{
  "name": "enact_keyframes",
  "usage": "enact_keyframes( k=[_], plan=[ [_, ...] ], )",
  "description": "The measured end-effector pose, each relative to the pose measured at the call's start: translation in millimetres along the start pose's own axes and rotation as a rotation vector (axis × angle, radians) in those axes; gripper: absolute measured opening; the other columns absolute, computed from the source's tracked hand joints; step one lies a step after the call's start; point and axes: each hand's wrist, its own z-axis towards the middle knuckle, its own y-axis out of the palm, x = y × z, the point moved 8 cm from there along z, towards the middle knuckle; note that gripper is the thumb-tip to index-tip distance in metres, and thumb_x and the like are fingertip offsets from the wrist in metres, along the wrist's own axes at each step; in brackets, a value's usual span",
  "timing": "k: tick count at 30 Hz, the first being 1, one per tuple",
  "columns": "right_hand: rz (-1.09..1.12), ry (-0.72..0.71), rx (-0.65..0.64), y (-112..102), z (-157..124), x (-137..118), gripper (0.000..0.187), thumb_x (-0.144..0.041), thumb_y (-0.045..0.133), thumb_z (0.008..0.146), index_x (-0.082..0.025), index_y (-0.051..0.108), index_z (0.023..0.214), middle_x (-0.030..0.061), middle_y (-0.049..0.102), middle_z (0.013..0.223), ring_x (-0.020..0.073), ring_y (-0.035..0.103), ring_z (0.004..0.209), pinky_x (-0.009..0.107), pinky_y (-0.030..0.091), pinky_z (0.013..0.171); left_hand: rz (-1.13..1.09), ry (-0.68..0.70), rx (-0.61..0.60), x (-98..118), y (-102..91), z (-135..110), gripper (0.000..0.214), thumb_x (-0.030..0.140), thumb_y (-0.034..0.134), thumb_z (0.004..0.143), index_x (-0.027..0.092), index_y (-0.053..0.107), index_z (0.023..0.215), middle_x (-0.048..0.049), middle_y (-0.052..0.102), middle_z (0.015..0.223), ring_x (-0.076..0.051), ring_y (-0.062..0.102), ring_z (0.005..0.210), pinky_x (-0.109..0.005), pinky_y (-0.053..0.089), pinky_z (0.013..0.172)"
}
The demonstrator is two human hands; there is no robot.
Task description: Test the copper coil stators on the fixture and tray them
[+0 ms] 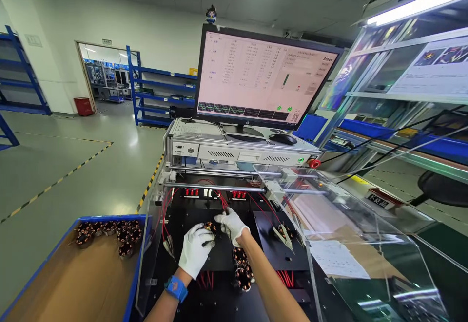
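Note:
My left hand [196, 250], in a white glove, has its fingers closed on a small motor stator [209, 226] with copper windings, low over the black plate. Just right of it, my gloved right hand [234, 226] pinches the ends of red test leads [223, 199]; the tips are hidden by the fingers. Below my right hand stand several more stators [242, 278], partly covered by my forearm. Another stator [283, 231] sits on the right-hand black plate with metal clips [285, 240] at it. More clips [168, 245] hang at the left on red wires.
A blue-edged bin [136, 283] with several stators [109, 228] is at the left. Clear plastic covers [351, 244] flank the fixture on the right. Behind it are metal rails [215, 186], a tester box [223, 152] with a red button [313, 163], and a monitor [263, 76].

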Motion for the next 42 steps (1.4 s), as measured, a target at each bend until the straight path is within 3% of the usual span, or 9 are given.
enact_keyframes(
  k=[5,12,20,27,37,40,42],
  plan=[
    [0.126,0.011,-0.028,22.4,-2.9,7.9,0.046,-0.028,0.082,0.050,-0.020,0.045,0.077,-0.0115,0.043,0.051,0.0053,0.039,0.035,0.019,0.034,0.034,0.029,-0.018,-0.033,5.0,1.4,6.1,0.011,0.020,0.072,0.074,0.028,0.073,0.081,0.0032,0.073,0.091,-0.023,0.058,0.106,-0.043,0.045,0.102],
    [0.209,-0.017,0.074,20.5,-1.1,15.0,0.048,-0.034,0.081,0.055,-0.022,0.040,0.079,-0.0128,0.045,0.049,0.0052,0.040,0.033,0.018,0.033,0.032,0.073,-0.046,-0.049,10.4,1.3,9.9,0.014,0.014,0.068,0.072,0.026,0.073,0.077,0.0014,0.073,0.088,-0.025,0.057,0.105,-0.044,0.044,0.098],
    [0.244,-0.052,0.130,20.0,4.1,16.8,0.053,-0.036,0.082,0.049,-0.022,0.040,0.077,-0.0133,0.045,0.049,0.0054,0.039,0.035,0.019,0.036,0.032,0.082,-0.055,-0.054,12.2,1.4,11.4,0.014,0.014,0.066,0.072,0.026,0.073,0.077,0.0015,0.073,0.088,-0.024,0.056,0.104,-0.043,0.044,0.099],
    [0.297,-0.090,0.153,18.6,3.9,18.1,0.058,-0.037,0.084,0.043,-0.022,0.041,0.078,-0.0125,0.046,0.057,0.0039,0.040,0.040,0.019,0.041,0.036,0.090,-0.049,-0.054,12.2,1.7,9.6,0.015,0.014,0.065,0.072,0.025,0.072,0.078,-0.0007,0.073,0.089,-0.025,0.056,0.105,-0.044,0.046,0.097],
    [0.290,-0.094,0.163,16.8,6.3,25.5,0.057,-0.042,0.083,0.047,-0.023,0.039,0.078,-0.0130,0.044,0.054,0.0045,0.040,0.040,0.019,0.043,0.040,0.083,-0.017,-0.028,13.5,1.1,10.3,0.014,0.013,0.067,0.071,0.025,0.072,0.076,-0.0013,0.073,0.086,-0.027,0.058,0.103,-0.047,0.049,0.095],
    [0.272,-0.081,0.127,16.8,3.2,24.4,0.056,-0.043,0.083,0.049,-0.023,0.043,0.082,-0.0124,0.045,0.053,0.0059,0.042,0.040,0.021,0.045,0.043,0.076,0.006,-0.009,12.7,-1.3,1.9,0.017,0.014,0.064,0.076,0.026,0.072,0.084,-0.0007,0.072,0.096,-0.025,0.057,0.108,-0.046,0.048,0.098],
    [0.241,-0.100,0.100,9.7,3.4,21.5,0.052,-0.047,0.078,0.057,-0.021,0.049,0.090,-0.0076,0.055,0.060,0.0091,0.051,0.047,0.023,0.048,0.049,0.098,0.042,0.033,9.9,-6.2,-8.9,0.020,0.013,0.061,0.080,0.028,0.072,0.088,-0.0004,0.069,0.110,-0.024,0.054,0.113,-0.046,0.047,0.100]
  ],
)
